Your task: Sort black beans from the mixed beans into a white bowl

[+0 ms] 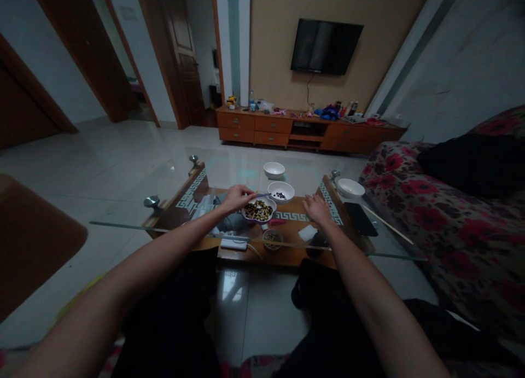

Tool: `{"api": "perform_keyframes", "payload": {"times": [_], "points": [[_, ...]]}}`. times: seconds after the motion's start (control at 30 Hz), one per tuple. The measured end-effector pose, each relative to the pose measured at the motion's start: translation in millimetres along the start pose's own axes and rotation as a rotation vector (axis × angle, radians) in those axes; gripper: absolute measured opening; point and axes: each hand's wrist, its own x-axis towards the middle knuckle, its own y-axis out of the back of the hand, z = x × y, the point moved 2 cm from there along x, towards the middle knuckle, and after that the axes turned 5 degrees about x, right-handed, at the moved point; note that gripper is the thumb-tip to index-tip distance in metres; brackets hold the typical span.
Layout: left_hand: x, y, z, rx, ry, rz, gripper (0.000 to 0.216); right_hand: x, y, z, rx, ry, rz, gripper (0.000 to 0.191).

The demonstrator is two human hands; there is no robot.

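My left hand (238,197) is pinched on a thin bluish-purple tool (263,195), perhaps tweezers, whose tip reaches the edge of a white bowl (290,191). A few black beans (280,195) lie in that bowl. Just below my left hand stands a scalloped bowl (258,221) of mixed green, yellow and dark beans (259,209). My right hand (316,208) lies palm down on the glass table (229,173), right of the bowls, holding nothing, with its fingers somewhat apart.
Another white bowl (274,170) stands farther back; a third (350,188) is at the right, near a black phone (360,219) and a pale stick (388,225). Under the glass, a shelf holds a power strip (233,244) and a round container (272,239). A flowered sofa (418,186) borders the right.
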Motion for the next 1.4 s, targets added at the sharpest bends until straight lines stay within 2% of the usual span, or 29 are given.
{"api": "perform_keyframes", "payload": {"times": [0.2,0.37,0.57,0.73,0.83,0.97,1.17,1.4], "points": [[19.1,-11.4,17.7,0.009,0.063,0.128,0.016,0.6,-0.8,-0.3,0.008,-0.003,0.001,0.059],[24.9,-14.7,24.2,-0.052,0.041,0.130,0.015,2.1,-2.1,0.5,0.006,-0.001,-0.006,0.060],[22.7,-8.5,21.1,-0.046,0.025,0.136,0.014,3.3,-4.1,2.4,0.009,-0.002,0.002,0.060],[14.6,3.2,11.6,0.018,-0.030,-0.013,0.015,2.5,-3.9,1.9,0.003,-0.011,0.001,0.060],[8.3,11.4,5.3,0.043,-0.131,-0.141,0.017,2.1,-3.1,1.3,-0.001,-0.010,-0.003,0.061],[1.4,19.5,-2.6,0.140,-0.228,-0.244,0.016,1.9,-2.5,1.2,-0.013,0.006,-0.003,0.061],[-5.8,23.8,-5.0,0.182,-0.309,-0.320,0.012,1.9,-1.8,1.5,-0.026,0.013,-0.011,0.061],[-11.8,24.9,-2.8,0.209,-0.296,-0.403,0.015,1.9,-2.9,2.5,-0.011,0.008,-0.005,0.061]]}}
